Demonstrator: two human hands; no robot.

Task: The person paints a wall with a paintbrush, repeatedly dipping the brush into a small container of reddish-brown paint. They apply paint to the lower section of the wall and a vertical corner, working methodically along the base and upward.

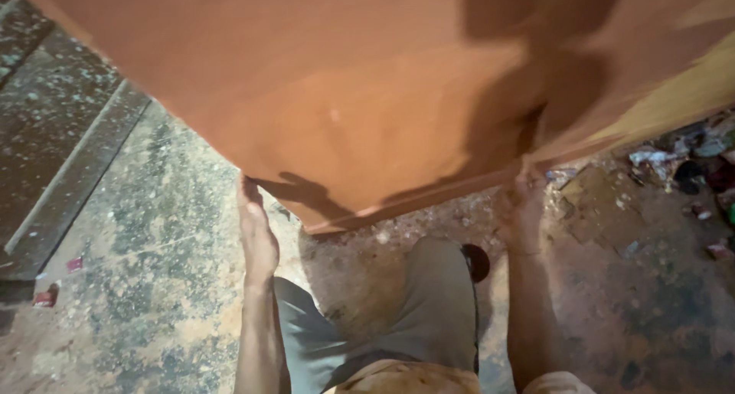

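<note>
Plywood sheet (367,95), reddish-brown, smooth-faced, fills the upper part of the head view and hangs tilted above the floor (153,233). Its lower left corner points down toward the person's knee (436,287).

1. Left hand (256,229): palm flat against the sheet's lower left edge, fingers reaching up under it. The hand is wide and presses rather than closes round the board, which suits an edge too broad to wrap.
2. Right hand (524,210): at the sheet's lower right edge, in deep shadow. It appears to grip the edge, but I cannot tell how far the fingers curl.
3. The 2 hands sit well apart along the bottom edge, so the weight is shared and the panel cannot swing sideways.
4. The bent knee, in grey-green trousers, is just below the low corner; contact cannot be confirmed.

Surroundings: concrete floor, dusty and speckled, with a raised strip (69,187) running diagonally at the left edge. Litter (689,160) lies along the right edge of the floor, beside a paler yellowish board (689,88) that sits behind the sheet.
</note>
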